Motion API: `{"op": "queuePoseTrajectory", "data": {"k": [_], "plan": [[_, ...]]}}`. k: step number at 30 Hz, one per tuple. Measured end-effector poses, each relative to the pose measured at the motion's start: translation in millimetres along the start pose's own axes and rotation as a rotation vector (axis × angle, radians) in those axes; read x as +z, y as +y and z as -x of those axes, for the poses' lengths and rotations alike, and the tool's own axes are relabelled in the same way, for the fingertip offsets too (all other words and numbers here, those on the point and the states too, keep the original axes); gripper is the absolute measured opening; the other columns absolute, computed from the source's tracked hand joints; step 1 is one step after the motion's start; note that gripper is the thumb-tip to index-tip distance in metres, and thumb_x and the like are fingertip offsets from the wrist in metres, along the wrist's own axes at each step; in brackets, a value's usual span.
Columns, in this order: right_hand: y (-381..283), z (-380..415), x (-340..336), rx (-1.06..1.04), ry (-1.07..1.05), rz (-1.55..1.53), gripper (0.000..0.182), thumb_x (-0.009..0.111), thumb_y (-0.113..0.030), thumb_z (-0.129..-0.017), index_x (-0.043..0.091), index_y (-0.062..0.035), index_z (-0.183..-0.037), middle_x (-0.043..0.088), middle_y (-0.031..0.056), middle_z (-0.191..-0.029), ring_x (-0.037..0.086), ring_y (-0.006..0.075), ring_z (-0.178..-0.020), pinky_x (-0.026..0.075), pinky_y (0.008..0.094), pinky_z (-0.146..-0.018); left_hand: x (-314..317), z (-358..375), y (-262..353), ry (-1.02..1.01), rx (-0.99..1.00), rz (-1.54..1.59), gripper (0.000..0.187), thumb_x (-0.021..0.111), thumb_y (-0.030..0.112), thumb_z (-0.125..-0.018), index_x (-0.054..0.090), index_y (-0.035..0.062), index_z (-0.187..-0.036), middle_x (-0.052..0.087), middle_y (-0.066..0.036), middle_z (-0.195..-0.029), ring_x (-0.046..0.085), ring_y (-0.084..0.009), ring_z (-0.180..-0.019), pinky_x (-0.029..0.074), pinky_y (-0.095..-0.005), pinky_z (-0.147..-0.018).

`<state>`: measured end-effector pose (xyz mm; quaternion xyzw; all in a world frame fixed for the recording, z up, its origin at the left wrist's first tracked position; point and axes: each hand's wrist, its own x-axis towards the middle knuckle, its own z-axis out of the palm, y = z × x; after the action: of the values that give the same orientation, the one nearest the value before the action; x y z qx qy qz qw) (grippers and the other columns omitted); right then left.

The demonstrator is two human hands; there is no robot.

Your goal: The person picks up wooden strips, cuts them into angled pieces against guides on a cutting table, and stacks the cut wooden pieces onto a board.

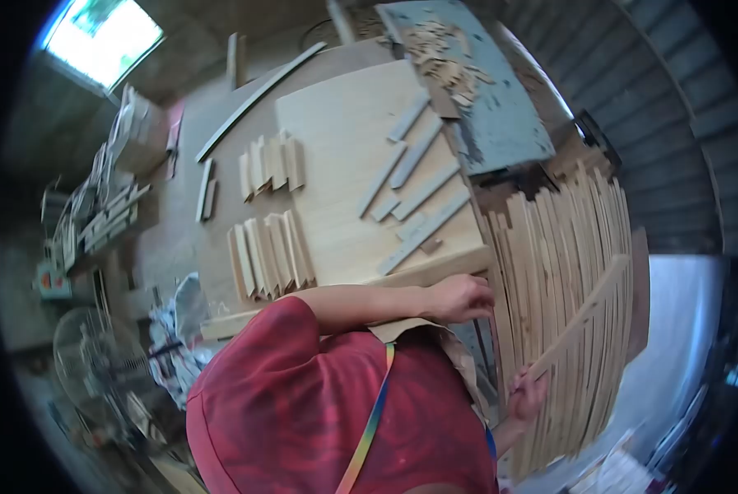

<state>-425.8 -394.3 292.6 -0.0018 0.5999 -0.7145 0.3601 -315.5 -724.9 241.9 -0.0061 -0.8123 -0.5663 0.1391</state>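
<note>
My right hand (527,397) grips the near end of a wooden strip (581,317), which slants up and to the right. That strip lies over a wide row of long wooden strips (558,239) beside the table. My left hand (461,298) is at the table's near right corner, its fingers curled; whatever they may hold is hidden. Just beyond it, several grey-faced strips (425,234) lie at a slant on a pale wooden board (336,165). Two groups of short wooden pieces are on the left: a nearer group (270,257) and a farther group (272,165).
A worn blue surface (500,107) at the back right carries wood scraps (451,70). One long strip (262,100) lies along the table's far left. A fan (97,354) stands at lower left, and stacked wood (109,218) is on the left.
</note>
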Motion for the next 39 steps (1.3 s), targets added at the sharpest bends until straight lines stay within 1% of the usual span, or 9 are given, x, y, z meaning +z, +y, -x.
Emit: {"op": "queuePoseTrajectory", "data": {"k": [8,15,17,21,23,26,30,32,39], "plan": [[-7,-73,95,0.351,-0.539,0.48,0.02,0.063,-0.016,-0.104,0.061,-0.0028,-0.119,0.061,0.0023,-0.082,0.048,0.0073,-0.062,0.036,0.0209,-0.054,-56,33,31,0.425,-0.415,0.774,0.042,0.078,0.035,-0.095,0.068,-0.0022,-0.113,0.071,-0.008,-0.092,0.068,-0.013,-0.074,0.056,-0.0308,-0.064],[5,-144,212,0.394,-0.922,0.634,0.018,0.057,-0.018,-0.108,0.064,-0.0031,-0.114,0.059,-0.0007,-0.079,0.046,0.0044,-0.06,0.034,0.0197,-0.053,-111,106,37,0.963,-0.601,0.79,0.042,0.07,0.036,-0.101,0.069,-0.0056,-0.108,0.072,-0.007,-0.083,0.07,-0.0128,-0.068,0.056,-0.0266,-0.057],[11,-154,258,0.356,-1.013,0.628,0.019,0.055,-0.021,-0.109,0.064,-0.0051,-0.114,0.059,-0.0015,-0.08,0.045,0.0036,-0.059,0.034,0.0199,-0.052,-124,138,42,1.032,-0.777,0.623,0.041,0.074,0.035,-0.098,0.069,-0.0041,-0.108,0.073,-0.011,-0.086,0.069,-0.0124,-0.066,0.056,-0.0277,-0.057],[31,-170,349,0.079,-1.201,0.924,0.022,0.058,-0.024,-0.107,0.067,-0.0036,-0.109,0.058,-0.0026,-0.075,0.049,0.0051,-0.063,0.039,0.023,-0.055,-162,194,89,1.037,-0.465,-1.073,0.047,0.089,0.033,-0.079,0.071,0.0074,-0.113,0.071,-0.012,-0.115,0.071,-0.026,-0.097,0.058,-0.0379,-0.076],[18,-157,397,-0.068,-1.332,1.074,0.025,0.059,-0.024,-0.106,0.068,-0.0011,-0.11,0.056,-0.0031,-0.073,0.051,0.0063,-0.067,0.041,0.024,-0.058,-209,201,124,0.817,-0.423,-1.377,0.06,0.09,0.035,-0.068,0.069,0.0092,-0.118,0.069,-0.01,-0.119,0.068,-0.0316,-0.108,0.055,-0.0414,-0.088],[23,-153,445,-0.108,-1.508,0.996,0.028,0.056,-0.025,-0.108,0.068,-0.0008,-0.116,0.059,-0.0012,-0.075,0.054,0.0063,-0.069,0.043,0.0233,-0.057,-256,244,100,0.672,-0.371,-1.324,0.056,0.089,0.036,-0.066,0.067,0.0085,-0.11,0.069,-0.01,-0.108,0.069,-0.031,-0.1,0.054,-0.0427,-0.083],[66,-138,522,0.427,-1.341,0.532,0.036,0.053,-0.03,-0.11,0.067,0.0004,-0.124,0.065,0.0036,-0.085,0.058,0.0056,-0.071,0.048,0.0226,-0.057,-310,337,74,0.532,-0.76,-1.163,0.04,0.086,0.034,-0.076,0.062,0.0082,-0.095,0.066,-0.013,-0.096,0.067,-0.0345,-0.089,0.051,-0.0459,-0.073],[101,-145,531,0.034,-0.96,0.624,0.038,0.051,-0.031,-0.111,0.066,0.002,-0.123,0.067,0.0057,-0.09,0.058,0.0068,-0.07,0.049,0.0225,-0.058,-367,368,53,1.005,-0.977,-1.031,0.039,0.08,0.037,-0.087,0.055,0.0058,-0.088,0.064,-0.017,-0.089,0.065,-0.0381,-0.081,0.048,-0.0507,-0.067],[175,-127,450,-0.421,-1.177,1.088,0.017,0.064,-0.01,-0.098,0.071,0.002,-0.109,0.066,0.0126,-0.083,0.063,0.0226,-0.071,0.051,0.0352,-0.064,-562,426,-94,1.149,-1.082,-1.025,0.045,0.06,0.053,-0.1,0.066,0.0104,-0.11,0.068,-0.019,-0.101,0.067,-0.0439,-0.097,0.053,-0.0525,-0.082]]}}
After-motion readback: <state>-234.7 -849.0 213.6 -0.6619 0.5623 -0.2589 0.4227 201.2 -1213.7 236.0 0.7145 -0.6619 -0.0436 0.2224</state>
